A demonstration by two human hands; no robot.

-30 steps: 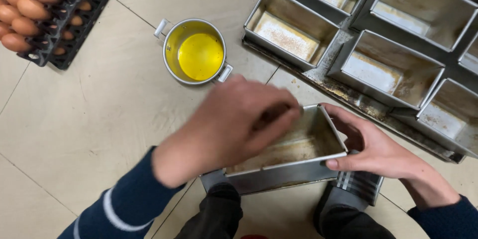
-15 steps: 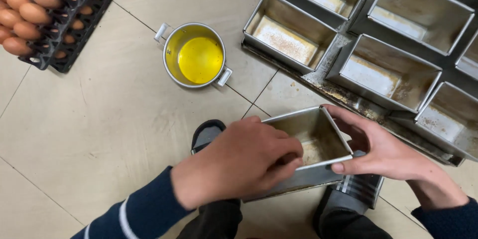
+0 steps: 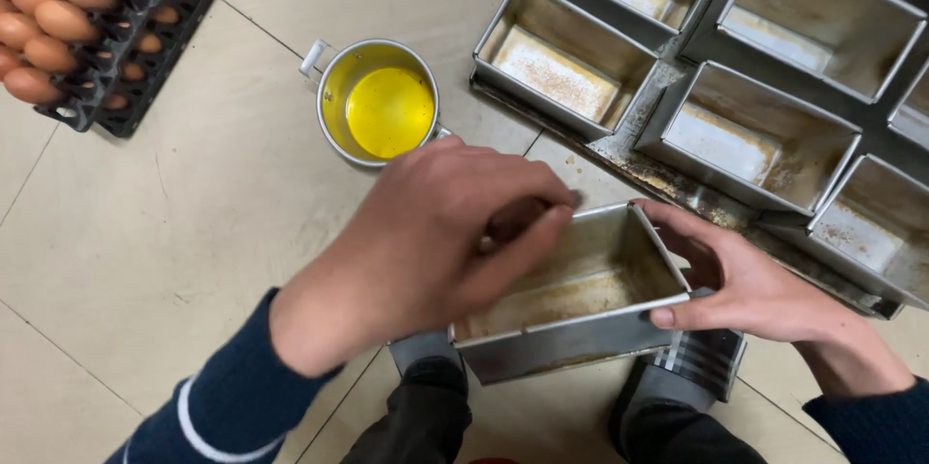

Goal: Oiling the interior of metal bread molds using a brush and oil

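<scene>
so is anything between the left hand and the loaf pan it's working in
Nothing visible: the left hand is already at the loaf pan, fingers reaching over its near-left corner into it. The right hand grips the pan's right end.

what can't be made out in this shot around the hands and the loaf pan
Head view:
- What the left hand fingers pinch: hidden by the hand itself.
- Loaf pan near-left inside: covered by that hand.
- Egg tray: cut by the left edge.
- Right hand palm: turned away.
</scene>
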